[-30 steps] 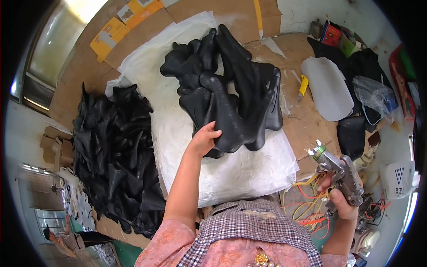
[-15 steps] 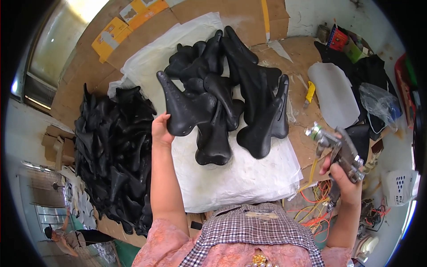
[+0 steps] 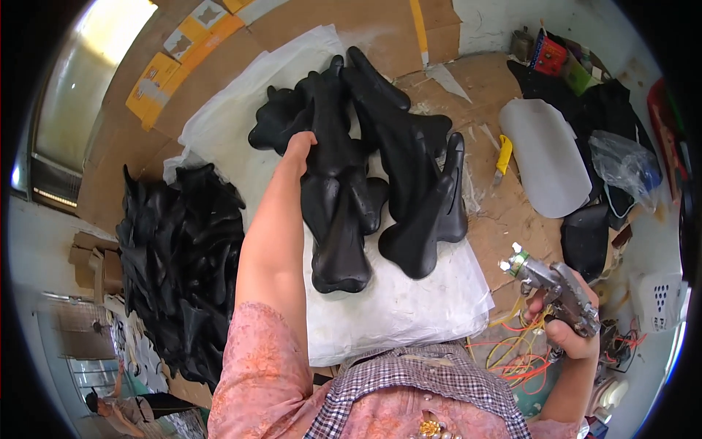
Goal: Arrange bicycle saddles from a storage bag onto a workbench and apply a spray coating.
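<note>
My left hand (image 3: 298,148) reaches far over the white sheet (image 3: 409,314), closed on the edge of a black bicycle saddle (image 3: 330,128) that lies on other saddles; most of its fingers are hidden. Nearer to me is another black saddle (image 3: 341,263), its wide end toward me. Two more saddles lean together at the right of the group, one with a wide rear (image 3: 411,247). Off to the right, my right hand (image 3: 574,322) is wrapped round a metal spray gun (image 3: 548,282), whose nozzle points left and away from me.
A heap of black saddles (image 3: 183,263) rises left of the sheet. On the cardboard at right lie a yellow utility knife (image 3: 503,157), a grey oval pad (image 3: 545,157) and a clear plastic bag (image 3: 625,164). Tangled hoses (image 3: 519,358) hang below the gun. Another person (image 3: 124,413) is at far left.
My left hand has carried the saddle away from me and a little right, onto the far part of the group. My right hand with the spray gun has come slightly nearer to me.
</note>
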The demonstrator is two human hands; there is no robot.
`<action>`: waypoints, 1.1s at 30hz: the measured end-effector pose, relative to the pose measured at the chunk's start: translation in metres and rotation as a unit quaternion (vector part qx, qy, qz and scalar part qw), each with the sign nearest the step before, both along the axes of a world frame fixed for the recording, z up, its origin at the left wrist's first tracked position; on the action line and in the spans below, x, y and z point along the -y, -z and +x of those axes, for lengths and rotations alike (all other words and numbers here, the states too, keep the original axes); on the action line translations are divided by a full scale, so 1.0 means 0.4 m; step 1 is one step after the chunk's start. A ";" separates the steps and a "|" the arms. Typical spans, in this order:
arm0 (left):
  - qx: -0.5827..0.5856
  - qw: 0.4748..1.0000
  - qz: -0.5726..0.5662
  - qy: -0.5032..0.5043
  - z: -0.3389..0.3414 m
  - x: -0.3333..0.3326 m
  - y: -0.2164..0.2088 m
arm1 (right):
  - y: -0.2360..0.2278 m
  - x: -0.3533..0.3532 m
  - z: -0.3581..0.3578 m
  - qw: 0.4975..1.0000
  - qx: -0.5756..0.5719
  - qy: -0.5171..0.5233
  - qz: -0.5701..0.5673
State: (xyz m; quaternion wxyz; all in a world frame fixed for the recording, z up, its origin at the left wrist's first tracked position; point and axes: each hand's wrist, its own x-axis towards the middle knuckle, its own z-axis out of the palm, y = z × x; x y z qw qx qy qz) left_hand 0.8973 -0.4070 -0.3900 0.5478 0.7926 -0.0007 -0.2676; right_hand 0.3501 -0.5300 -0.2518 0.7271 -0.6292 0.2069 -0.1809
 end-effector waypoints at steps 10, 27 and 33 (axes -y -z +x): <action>0.153 0.939 0.226 0.208 0.033 0.077 0.025 | 0.008 0.002 0.022 0.999 -0.036 -0.005 -0.018; 0.083 0.970 -0.150 0.174 -0.124 -0.066 -0.155 | -0.013 -0.150 0.057 0.989 0.045 0.137 -0.038; 0.352 0.913 -0.199 0.051 0.096 -0.606 -0.347 | 0.026 -0.220 0.059 0.997 0.044 0.034 -0.058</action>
